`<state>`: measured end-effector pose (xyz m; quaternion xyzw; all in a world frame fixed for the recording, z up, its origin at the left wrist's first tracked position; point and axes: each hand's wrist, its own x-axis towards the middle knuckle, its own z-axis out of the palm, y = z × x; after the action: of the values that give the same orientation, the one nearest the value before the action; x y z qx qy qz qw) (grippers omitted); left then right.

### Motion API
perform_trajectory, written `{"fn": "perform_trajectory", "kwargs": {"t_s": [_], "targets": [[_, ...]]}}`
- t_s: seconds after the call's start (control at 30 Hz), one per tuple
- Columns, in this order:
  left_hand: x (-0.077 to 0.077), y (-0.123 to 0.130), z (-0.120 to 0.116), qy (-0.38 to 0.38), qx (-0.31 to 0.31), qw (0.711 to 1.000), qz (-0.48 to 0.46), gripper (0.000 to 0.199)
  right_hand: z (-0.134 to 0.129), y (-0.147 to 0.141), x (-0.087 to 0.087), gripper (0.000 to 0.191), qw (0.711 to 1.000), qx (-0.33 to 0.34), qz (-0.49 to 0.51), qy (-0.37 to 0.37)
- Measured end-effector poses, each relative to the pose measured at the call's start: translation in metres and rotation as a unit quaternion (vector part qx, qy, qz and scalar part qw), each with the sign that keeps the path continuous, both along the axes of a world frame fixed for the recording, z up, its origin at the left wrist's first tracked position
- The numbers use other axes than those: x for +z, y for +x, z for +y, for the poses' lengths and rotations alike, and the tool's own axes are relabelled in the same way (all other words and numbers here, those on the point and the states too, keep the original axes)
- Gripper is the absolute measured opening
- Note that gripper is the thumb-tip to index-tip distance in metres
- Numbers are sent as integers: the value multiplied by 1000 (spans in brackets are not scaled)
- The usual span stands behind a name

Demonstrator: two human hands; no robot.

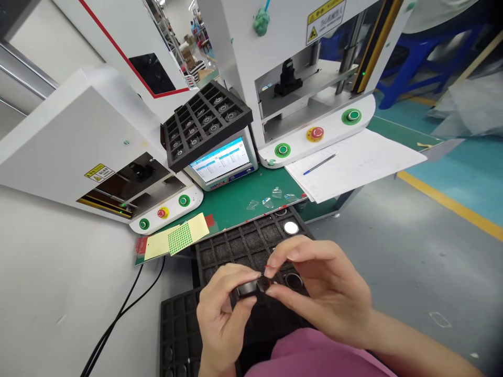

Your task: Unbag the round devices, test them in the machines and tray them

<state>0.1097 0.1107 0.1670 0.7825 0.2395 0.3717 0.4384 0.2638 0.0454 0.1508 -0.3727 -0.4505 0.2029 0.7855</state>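
My left hand [225, 309] grips a dark, round-edged device [247, 288] between thumb and fingers, its thick rim facing me. It looks like a watch case, though its kind is not certain. At its right end, the thumb and index finger of my right hand [320, 285] close around a small dark piece with red bits [265, 283]. Fingers partly cover where this piece meets the device. Below both hands lies a black foam tray [230, 243] with square compartments. One compartment holds a disc with a bright white face [291, 228]; a dark round part [293, 281] sits nearer my right hand.
Two white press machines with buttons [316, 134] [162, 212] flank a screen [222, 159] topped by a black parts tray [206, 123]. On the green bench are clear film scraps [267, 202], a green-dot sticker sheet [179, 239], papers [365, 162] and a pen [320, 163].
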Motion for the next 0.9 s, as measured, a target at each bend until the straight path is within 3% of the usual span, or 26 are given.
{"fn": "perform_trajectory", "kwargs": {"t_s": [0.2,0.4,0.57,0.63,0.7,0.77,0.8,0.83,0.9], "targets": [[-1,0,0,-7,8,1000,-10,21,-6,-11,-4,50,995,-103,-13,8],[-3,1,2,-3,17,1000,5,19,-3,-3,-8,46,996,-85,-31,1],[-14,13,-4,22,101,995,18,17,-5,-5,-11,39,993,-95,-66,-22],[-19,18,-1,32,171,985,21,14,-4,-5,-17,37,994,-79,-72,-31],[-25,21,8,12,277,961,-2,12,3,6,-33,30,993,-81,-78,-47],[-30,21,20,-60,357,930,-60,17,19,31,-60,19,981,-151,-38,-119],[-33,22,27,-106,370,918,-93,22,30,48,-77,14,959,-210,14,-188],[-35,22,33,-152,368,909,-119,27,41,65,-95,17,918,-268,91,-277],[-38,24,41,-225,352,897,-142,34,62,96,-130,27,877,-313,135,-339]]}}
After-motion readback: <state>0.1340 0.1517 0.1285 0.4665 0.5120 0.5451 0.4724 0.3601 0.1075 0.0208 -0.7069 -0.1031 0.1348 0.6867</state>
